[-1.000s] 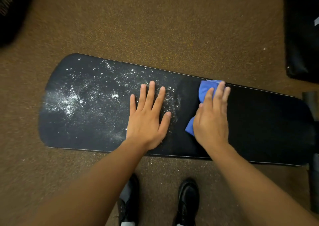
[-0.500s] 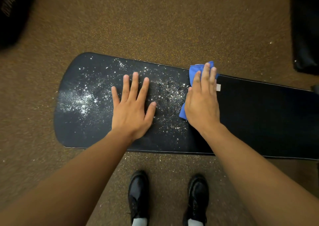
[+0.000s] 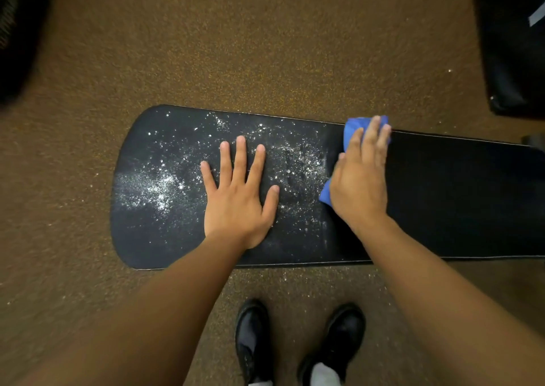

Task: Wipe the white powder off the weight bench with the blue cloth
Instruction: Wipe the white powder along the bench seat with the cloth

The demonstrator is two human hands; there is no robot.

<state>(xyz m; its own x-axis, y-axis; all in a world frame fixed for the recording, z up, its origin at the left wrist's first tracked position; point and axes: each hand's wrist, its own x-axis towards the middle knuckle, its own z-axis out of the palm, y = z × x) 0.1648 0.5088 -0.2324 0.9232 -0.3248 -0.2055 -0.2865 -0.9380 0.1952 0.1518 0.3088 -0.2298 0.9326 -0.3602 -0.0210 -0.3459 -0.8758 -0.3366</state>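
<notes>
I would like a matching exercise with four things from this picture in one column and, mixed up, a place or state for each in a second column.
Things:
1. left hand
2. blue cloth
3. white powder
4. black shoes

Places or states:
A. on the brown floor, near the bench
B. pressed under the right hand
C. flat on the bench, fingers spread
D. scattered over the bench's left part

Pairs: 1-C, 2-B, 3-D, 4-A
</notes>
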